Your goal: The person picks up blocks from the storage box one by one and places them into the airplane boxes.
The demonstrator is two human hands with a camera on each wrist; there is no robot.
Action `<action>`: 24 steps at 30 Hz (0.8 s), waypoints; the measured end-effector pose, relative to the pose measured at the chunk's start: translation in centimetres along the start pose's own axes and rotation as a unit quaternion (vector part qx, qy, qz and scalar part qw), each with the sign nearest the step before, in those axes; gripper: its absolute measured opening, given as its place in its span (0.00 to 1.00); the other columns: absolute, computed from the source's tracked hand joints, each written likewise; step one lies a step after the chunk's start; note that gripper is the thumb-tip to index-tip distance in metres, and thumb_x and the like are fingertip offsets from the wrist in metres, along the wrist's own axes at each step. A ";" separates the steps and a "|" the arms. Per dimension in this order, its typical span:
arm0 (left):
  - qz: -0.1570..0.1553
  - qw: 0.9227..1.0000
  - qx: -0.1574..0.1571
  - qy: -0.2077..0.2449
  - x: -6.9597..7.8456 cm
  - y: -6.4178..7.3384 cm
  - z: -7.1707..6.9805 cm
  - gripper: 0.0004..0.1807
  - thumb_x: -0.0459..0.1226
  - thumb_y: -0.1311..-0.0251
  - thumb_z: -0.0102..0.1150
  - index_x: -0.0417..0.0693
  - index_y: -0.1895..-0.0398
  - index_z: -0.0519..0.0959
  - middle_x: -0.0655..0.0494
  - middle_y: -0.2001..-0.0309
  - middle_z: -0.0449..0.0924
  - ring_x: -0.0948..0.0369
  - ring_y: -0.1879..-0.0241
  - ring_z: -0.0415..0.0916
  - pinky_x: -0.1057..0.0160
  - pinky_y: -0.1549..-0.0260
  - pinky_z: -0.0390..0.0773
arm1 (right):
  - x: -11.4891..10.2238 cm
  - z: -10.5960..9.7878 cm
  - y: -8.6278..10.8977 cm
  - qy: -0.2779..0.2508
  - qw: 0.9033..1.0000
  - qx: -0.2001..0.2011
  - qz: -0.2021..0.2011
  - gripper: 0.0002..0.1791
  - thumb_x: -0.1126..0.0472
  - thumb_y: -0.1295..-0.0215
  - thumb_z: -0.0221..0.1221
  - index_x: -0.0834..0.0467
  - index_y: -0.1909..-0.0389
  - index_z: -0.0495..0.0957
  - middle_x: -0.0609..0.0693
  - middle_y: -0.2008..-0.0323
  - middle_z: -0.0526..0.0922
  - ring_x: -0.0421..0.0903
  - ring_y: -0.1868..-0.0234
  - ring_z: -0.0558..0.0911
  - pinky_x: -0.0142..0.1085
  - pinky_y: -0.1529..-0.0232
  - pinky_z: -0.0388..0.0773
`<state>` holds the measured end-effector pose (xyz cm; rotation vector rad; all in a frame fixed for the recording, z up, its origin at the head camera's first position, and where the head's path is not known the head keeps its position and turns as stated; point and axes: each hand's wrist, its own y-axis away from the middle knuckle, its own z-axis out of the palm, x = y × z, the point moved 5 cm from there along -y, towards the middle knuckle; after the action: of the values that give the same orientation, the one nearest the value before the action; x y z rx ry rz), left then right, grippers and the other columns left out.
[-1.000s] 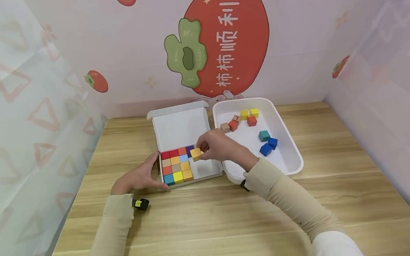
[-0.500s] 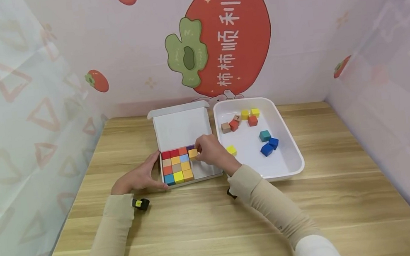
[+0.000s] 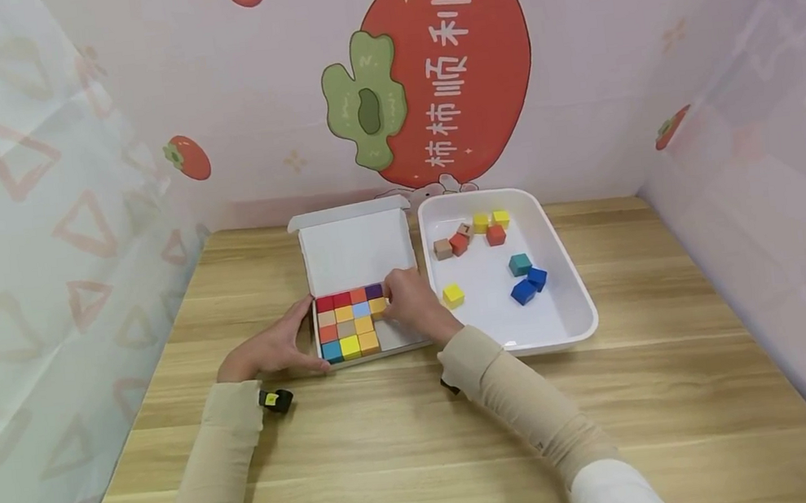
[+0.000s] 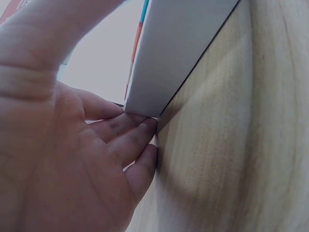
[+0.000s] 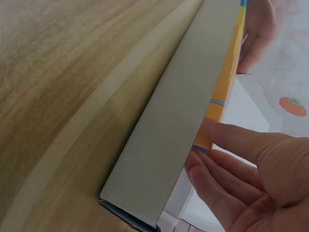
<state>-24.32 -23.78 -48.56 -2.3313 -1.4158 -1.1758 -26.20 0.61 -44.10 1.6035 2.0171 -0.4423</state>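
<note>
Inside white cardboard box (image 3: 357, 252), second row from lid: orange-yellow painted cube (image 3: 378, 306), pinched by right hand (image 3: 412, 304).
Skew risk: dragging fingers on release could turn cube or knock dark purple cube (image 3: 374, 290); no neighbour on near side.
Left hand (image 3: 273, 345): fingers spread, bracing box's left end; easing off could let box slide.
White plastic tray (image 3: 485, 326): loose yellow, red, tan, teal, blue cubes (image 3: 453, 294).
</note>
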 end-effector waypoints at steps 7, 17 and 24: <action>-0.002 1.000 0.001 -0.006 -0.1 -0.1 0.0 0.78 0.59 0.51 0.81 0.46 0.13 0.32 0.41 0.13 0.35 0.40 0.16 0.40 0.32 0.19 0.50 | -0.5 -0.7 0.4 0.030 1.000 -0.006 -0.003 0.14 0.63 0.39 0.76 0.64 0.55 0.88 0.55 0.58 0.89 0.49 0.61 0.79 0.37 0.57 0.82; 0.004 1.000 -0.002 0.002 0.2 0.1 -0.1 0.77 0.57 0.50 0.81 0.45 0.13 0.32 0.40 0.13 0.35 0.40 0.16 0.40 0.32 0.20 0.50 | -0.5 -6.8 1.0 0.010 0.998 -0.046 -0.038 0.21 0.60 0.37 0.75 0.64 0.45 0.86 0.58 0.50 0.90 0.50 0.53 0.86 0.42 0.47 0.89; 0.017 1.000 0.000 0.009 0.4 0.1 -0.1 0.77 0.56 0.50 0.82 0.48 0.13 0.32 0.42 0.13 0.37 0.41 0.17 0.42 0.31 0.20 0.50 | 2.9 -11.3 0.5 0.037 0.998 -0.033 -0.047 0.19 0.59 0.36 0.75 0.62 0.47 0.88 0.56 0.55 0.91 0.52 0.56 0.85 0.43 0.49 0.89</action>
<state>-24.20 -23.59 -48.15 -2.3301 -1.3641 -1.1828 -28.38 9.33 -36.58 1.5107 2.1453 -0.3506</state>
